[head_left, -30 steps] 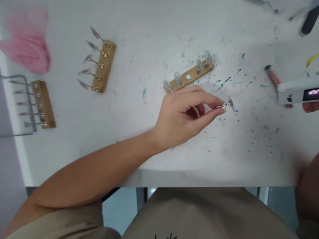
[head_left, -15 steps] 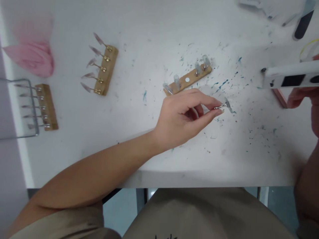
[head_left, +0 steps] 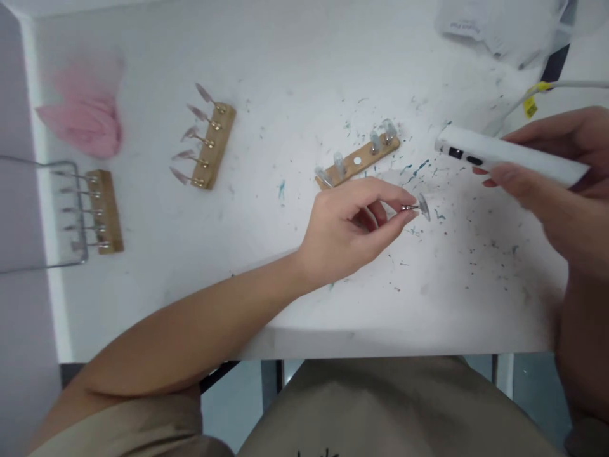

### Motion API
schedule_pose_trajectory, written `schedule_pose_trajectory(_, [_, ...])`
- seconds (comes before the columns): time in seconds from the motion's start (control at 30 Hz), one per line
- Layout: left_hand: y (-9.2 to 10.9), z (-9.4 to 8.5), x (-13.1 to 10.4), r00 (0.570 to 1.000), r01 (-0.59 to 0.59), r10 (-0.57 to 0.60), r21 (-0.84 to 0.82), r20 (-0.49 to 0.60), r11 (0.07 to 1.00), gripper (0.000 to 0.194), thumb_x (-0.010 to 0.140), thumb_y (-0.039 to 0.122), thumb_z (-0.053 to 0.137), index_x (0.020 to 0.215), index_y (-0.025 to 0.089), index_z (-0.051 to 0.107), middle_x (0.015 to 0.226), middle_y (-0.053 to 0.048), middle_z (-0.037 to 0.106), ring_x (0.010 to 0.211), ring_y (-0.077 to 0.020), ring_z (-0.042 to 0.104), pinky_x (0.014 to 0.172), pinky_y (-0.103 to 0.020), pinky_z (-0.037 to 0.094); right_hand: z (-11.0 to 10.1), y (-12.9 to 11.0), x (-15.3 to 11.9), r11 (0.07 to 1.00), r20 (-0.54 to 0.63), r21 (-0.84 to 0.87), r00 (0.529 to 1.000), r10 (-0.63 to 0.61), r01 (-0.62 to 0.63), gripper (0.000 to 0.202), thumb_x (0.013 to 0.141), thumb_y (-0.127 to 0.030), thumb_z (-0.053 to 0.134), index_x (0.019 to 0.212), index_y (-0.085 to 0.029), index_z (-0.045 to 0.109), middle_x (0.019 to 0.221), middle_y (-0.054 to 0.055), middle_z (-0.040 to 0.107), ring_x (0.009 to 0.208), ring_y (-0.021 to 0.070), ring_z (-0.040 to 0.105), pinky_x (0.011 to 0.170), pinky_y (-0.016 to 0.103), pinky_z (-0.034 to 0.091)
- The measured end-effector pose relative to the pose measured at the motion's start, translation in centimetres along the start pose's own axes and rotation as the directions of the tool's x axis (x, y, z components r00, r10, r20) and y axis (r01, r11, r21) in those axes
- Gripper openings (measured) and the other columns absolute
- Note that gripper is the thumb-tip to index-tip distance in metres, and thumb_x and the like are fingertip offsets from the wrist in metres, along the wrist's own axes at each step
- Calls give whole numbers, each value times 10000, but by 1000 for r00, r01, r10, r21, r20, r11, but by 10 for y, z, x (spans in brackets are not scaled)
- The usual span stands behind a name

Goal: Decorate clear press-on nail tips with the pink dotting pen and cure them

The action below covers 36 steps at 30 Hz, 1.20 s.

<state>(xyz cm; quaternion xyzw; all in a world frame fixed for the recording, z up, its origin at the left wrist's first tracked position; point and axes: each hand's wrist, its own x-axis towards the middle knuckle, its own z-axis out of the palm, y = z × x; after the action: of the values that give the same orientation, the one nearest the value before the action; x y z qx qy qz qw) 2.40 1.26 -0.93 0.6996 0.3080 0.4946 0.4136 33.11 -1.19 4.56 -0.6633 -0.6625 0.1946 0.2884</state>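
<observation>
My left hand (head_left: 340, 231) pinches a small metal nail tip holder (head_left: 409, 207) between thumb and fingertips. On the holder's end sits a clear greyish false nail (head_left: 424, 207), pointing right above the table. My right hand (head_left: 566, 197) is wrapped around a white handheld nail lamp (head_left: 518, 155) with a dark little window and a dark button. The lamp's left end is up and to the right of the false nail, apart from it. Just beyond my left hand lies a wooden strip (head_left: 368, 157) with several clear nail tips standing on it and a white dot in a gap.
To the left, a wooden block (head_left: 219, 149) bears several pinkish nail tips; another block (head_left: 109, 212) stands beneath a metal wire frame (head_left: 84, 222). A pink cloth (head_left: 95, 124) lies behind. Plastic packets (head_left: 495, 28) and a white cable (head_left: 571, 84) with a yellow tag are at back right. Paint specks mark the white table (head_left: 285, 279).
My right hand has brought the lamp leftward, closer to the false nail, and turned it. My left hand has shifted slightly left, with the nail tip turned a little. The view has shifted somewhat.
</observation>
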Motion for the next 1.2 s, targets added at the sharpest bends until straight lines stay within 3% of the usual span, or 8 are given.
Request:
schedule_pose_trajectory(0.07, [-1,0,-1,1000,-14,14,-19,1,1000,60,1131,231,939,1146,286,956,1086,-13,987,739,-116,850,579,-188,664,5,1,1,1000,36,-3,999,8,-8,687,1095,-753,856,1460,-172,880,1421,92,791,1077,41,782,724,124,470])
schedule_pose_trajectory(0.2, [-1,0,-1,999,-42,42,-2,4,999,64,1134,227,932,1160,283,945,1085,-19,983,718,-118,840,586,-198,680,17,7,4,986,91,-124,991,-99,109,742,1152,-832,706,1452,-163,826,1304,58,797,1070,19,752,868,144,539])
schedule_pose_trajectory(0.53, [9,-1,3,990,-139,137,37,40,990,59,1131,193,919,1115,243,945,991,-40,966,680,-101,820,580,-169,650,35,25,7,907,89,-321,962,-258,273,576,1131,-624,749,1391,-119,841,1224,102,748,963,39,600,883,178,496])
schedule_pose_trajectory(0.67, [20,3,0,994,92,-98,-118,-43,989,124,1044,318,1066,1039,259,957,1031,-47,988,657,-118,804,555,-210,665,32,20,3,853,11,-362,917,-399,375,598,1154,-680,802,1380,-130,860,1273,107,758,1096,75,694,941,232,540])
schedule_pose_trajectory(0.8, [31,6,-2,938,318,-344,-277,-48,906,327,958,524,1157,982,261,964,823,1,916,554,-108,728,521,-230,665,27,-12,-13,816,-76,-180,819,-569,550,334,1154,-379,879,1427,-191,841,1352,47,776,1199,61,747,997,218,594])
schedule_pose_trajectory(0.87, [35,7,-4,905,401,-425,-312,-10,861,367,944,571,1163,992,261,972,775,10,890,559,-120,741,526,-246,678,29,-31,-21,865,-47,46,866,-498,500,271,1149,-284,876,1412,-230,843,1346,-3,779,1140,10,740,1058,201,629])
schedule_pose_trajectory(0.93, [38,7,-5,878,459,-478,-341,31,821,367,935,565,1172,1012,261,981,801,2,905,602,-139,781,554,-265,705,32,-45,-26,861,-25,118,869,-495,494,226,1159,-254,855,1384,-240,843,1324,-37,788,1133,-24,760,1074,164,671])
schedule_pose_trajectory(1.2, [49,11,-8,779,590,-609,-504,149,631,316,852,456,1231,1002,260,1034,764,6,868,602,-105,717,584,-230,691,41,-51,-25,834,-44,65,836,-547,549,129,1166,-220,828,1270,-218,905,1246,-33,807,1132,-46,798,1016,73,704])
